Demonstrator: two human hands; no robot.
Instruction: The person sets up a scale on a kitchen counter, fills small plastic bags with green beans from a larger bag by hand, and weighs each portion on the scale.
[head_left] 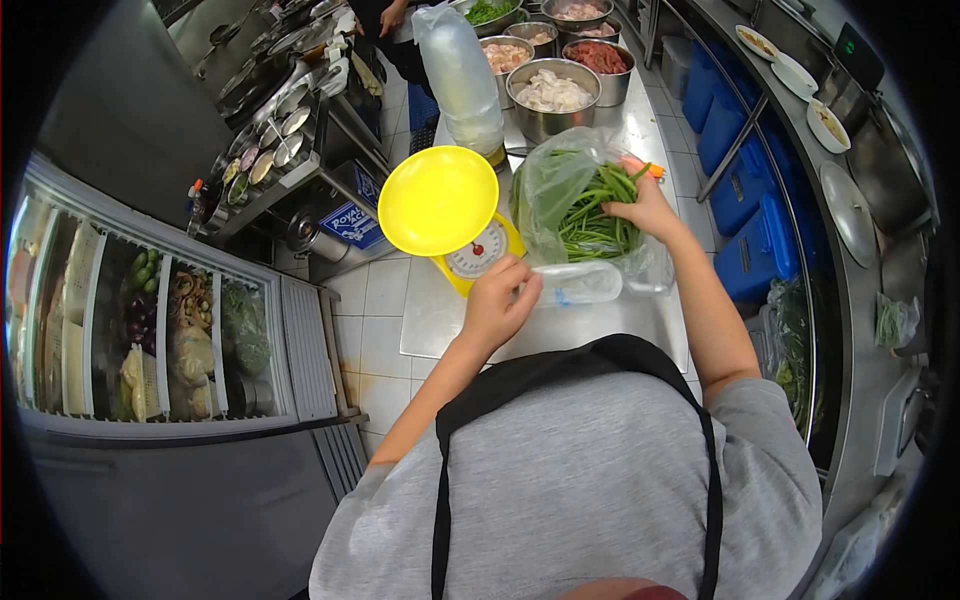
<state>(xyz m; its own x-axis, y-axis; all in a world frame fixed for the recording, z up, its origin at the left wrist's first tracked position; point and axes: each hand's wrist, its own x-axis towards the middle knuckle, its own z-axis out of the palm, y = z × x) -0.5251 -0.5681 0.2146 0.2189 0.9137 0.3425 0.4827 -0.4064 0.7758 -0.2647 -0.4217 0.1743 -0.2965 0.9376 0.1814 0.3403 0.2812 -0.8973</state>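
Note:
A clear plastic bag of long green beans lies on the steel table in front of me. My right hand reaches into the bag's mouth, thumb and fingers closed around some of the beans. An orange handle shows just beyond that hand. My left hand is closed, its fingertips pinching the end of a small clear plastic bag with blue print. Beside the left hand stands a yellow dial scale topped by a round yellow pan.
Steel pots of pale meat and red meat stand at the table's far end, near a tall plastic-wrapped stack. A glass-front fridge is left, blue bins right. Another person's hand shows at the back.

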